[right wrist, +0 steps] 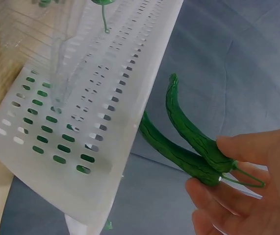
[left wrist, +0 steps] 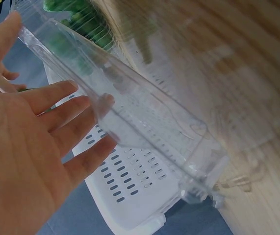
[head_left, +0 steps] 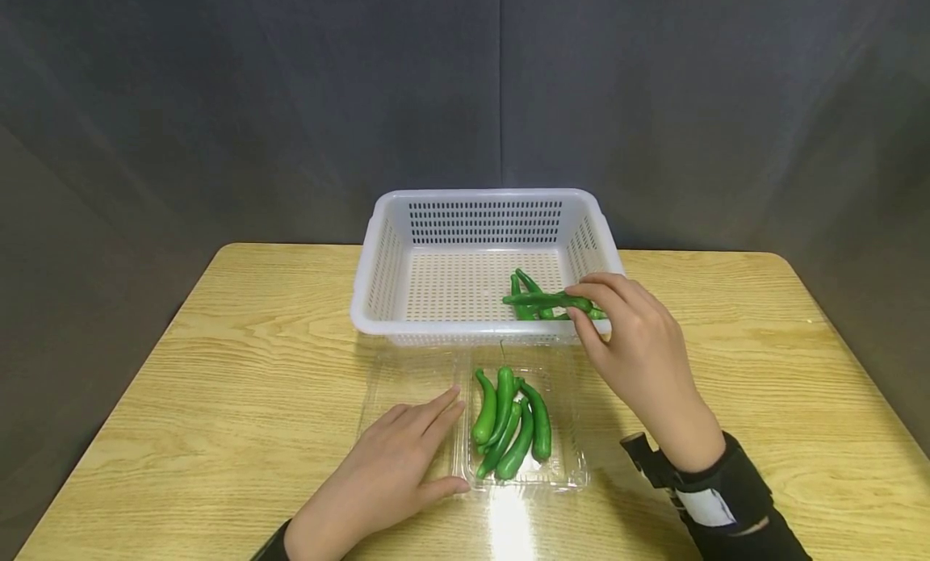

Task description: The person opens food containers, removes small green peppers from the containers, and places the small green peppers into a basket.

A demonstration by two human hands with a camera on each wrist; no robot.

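Observation:
My right hand (head_left: 639, 343) is over the front right of a white plastic basket (head_left: 450, 328). Between thumb and fingers it pinches green chili peppers (right wrist: 191, 129) by their stem ends; the right wrist view shows two. Under them, more green chili peppers (head_left: 521, 307) lie on the basket floor, partly covered by the hand. In front stands a clear plastic clamshell container (head_left: 570, 464), its lid folded out to the left. Several green chili peppers (head_left: 540, 424) lie in its right half. My left hand (head_left: 395, 456) rests at the lid side with fingers extended, touching the clear plastic (left wrist: 144, 103).
The basket stands at the back of a wooden table (head_left: 240, 367), directly behind the container. A dark grey curtain (head_left: 291, 125) hangs beyond the table's rear edge. A strap with a small camera (head_left: 654, 464) sits on the right wrist.

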